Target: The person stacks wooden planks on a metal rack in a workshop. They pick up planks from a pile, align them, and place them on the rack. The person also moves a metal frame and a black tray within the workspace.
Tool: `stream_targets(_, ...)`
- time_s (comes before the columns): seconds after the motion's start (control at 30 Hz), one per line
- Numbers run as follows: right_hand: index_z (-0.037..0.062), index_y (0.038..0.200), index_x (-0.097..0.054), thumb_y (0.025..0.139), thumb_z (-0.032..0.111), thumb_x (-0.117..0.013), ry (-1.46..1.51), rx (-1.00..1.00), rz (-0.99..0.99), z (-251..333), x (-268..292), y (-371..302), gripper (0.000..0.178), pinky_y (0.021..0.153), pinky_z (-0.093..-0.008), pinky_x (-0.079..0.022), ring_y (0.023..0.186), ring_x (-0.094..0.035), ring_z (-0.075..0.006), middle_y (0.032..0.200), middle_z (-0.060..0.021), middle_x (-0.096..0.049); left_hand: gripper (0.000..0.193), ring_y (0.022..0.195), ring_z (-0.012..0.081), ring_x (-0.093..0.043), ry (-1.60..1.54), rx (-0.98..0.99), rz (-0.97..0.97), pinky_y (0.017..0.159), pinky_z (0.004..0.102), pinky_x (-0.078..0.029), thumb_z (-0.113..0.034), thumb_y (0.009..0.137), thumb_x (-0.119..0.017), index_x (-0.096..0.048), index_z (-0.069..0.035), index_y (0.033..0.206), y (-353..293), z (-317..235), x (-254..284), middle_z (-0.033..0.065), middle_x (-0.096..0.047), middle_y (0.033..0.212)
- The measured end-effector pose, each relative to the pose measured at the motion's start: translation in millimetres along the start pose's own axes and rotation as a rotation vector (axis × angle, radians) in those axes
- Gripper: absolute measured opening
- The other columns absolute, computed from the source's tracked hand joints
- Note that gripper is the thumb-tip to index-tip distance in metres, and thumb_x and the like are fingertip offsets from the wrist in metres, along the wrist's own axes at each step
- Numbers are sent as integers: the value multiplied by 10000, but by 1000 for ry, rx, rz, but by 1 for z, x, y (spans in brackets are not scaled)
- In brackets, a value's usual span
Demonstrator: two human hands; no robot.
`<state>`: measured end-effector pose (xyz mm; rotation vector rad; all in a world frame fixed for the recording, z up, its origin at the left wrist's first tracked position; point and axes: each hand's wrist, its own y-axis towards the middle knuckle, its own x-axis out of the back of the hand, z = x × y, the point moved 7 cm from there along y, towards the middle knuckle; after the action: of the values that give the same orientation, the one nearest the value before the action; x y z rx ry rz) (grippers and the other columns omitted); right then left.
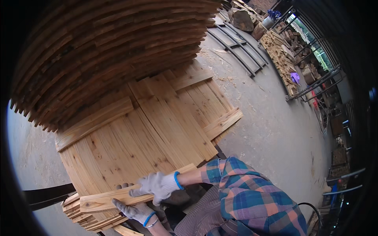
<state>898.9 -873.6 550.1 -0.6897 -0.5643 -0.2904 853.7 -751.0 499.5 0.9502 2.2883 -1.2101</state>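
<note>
A pale wooden board (103, 200) lies slantwise in front of me, over the near edge of the laid planks. My left hand (136, 211), in a grey glove with a blue cuff, is closed around it from the near side. Its thumb rests on top, and grey fingertips show past the far edge. Farther right, my right hand (160, 186), gloved the same way, is closed over the board. Beyond both hands, planks (126, 137) lie side by side as a panel. A crosspiece (94, 125) lies across their far end.
A tall stack of boards (118, 43) rises beyond the panel. More cut strips (75, 208) are piled at the near left, next to a dark metal bar (49, 196). A metal frame (240, 47) lies on the concrete floor (275, 137); a rack of wood pieces (277, 59) stands at the far right.
</note>
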Motion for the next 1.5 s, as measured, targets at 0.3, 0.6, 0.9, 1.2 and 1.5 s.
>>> stream_targets(0.3,323,1401,-480,770,418,-729,-254,69,-173,4,8,-9,685,1000,-444,-421,1218,-507,-373,1390,-240,-431,450,904,233,-643,299,42,-60,749,357,-545,-252,959,-600,-492,-13,1325,-56,-2,84,148,-619,1104)
stream_targets(0.6,285,1325,-545,740,318,-772,-435,85,-407,26,-52,75,629,994,-490,-411,1174,-505,-387,1402,-207,-416,449,662,134,-559,174,34,-614,571,255,-496,-150,934,-626,-461,-5,1325,-151,-12,268,86,-600,898)
stream_targets(0.9,158,1369,-523,696,318,-808,-392,167,-456,107,-80,84,748,1000,-473,-433,1189,-518,-395,1343,-210,-514,644,832,101,-575,420,-141,-897,725,245,-462,-214,866,-719,-446,10,1405,-70,-96,459,46,-631,1103)
stream_targets(1.2,-25,1444,-402,910,264,-675,979,-454,313,81,-441,360,666,810,-291,-493,925,-614,-155,1172,-114,-653,969,1164,403,-587,1285,311,-1053,973,442,-457,-661,769,-646,-386,-24,1451,78,-257,685,280,-607,1237)
stream_targets(1.5,-70,1236,-546,828,255,-778,1281,-560,369,146,-572,454,571,764,-309,-561,835,-684,-187,1046,-136,-679,871,1135,371,-615,1068,261,-842,969,404,-450,-661,786,-623,-500,-35,1379,100,-171,727,231,-641,1214)
